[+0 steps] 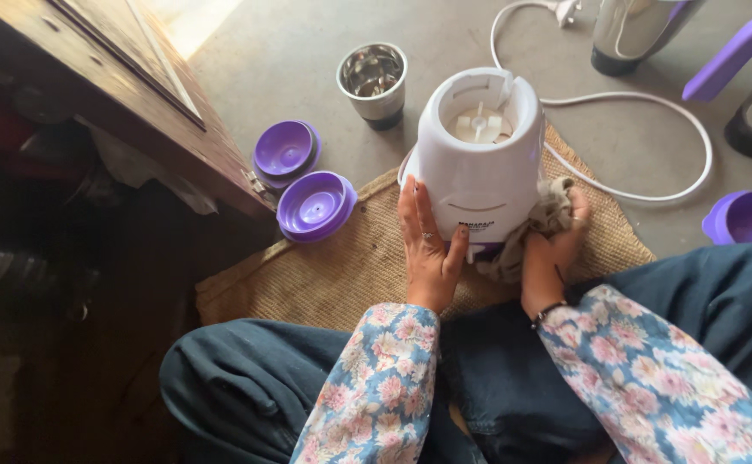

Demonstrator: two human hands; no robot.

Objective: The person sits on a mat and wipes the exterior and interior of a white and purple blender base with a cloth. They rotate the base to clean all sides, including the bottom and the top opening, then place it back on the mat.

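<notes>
A white mixer-grinder base [477,155] with a purple knob stands upright on a burlap mat [333,275] in front of my crossed legs. My left hand [428,249] lies flat against its left front side, steadying it. A crumpled grey-brown cloth [537,228] is bunched in my right hand [554,249] and pressed against the base's lower right side. The base's white power cord [651,129] loops away over the concrete floor to the right.
Two purple lids [316,204] [284,150] lie left of the base beside a wooden door [118,94]. A small steel jar [374,82] stands behind. Larger steel jars [638,30] with a purple handle [736,47] and a purple lid [749,216] sit at right.
</notes>
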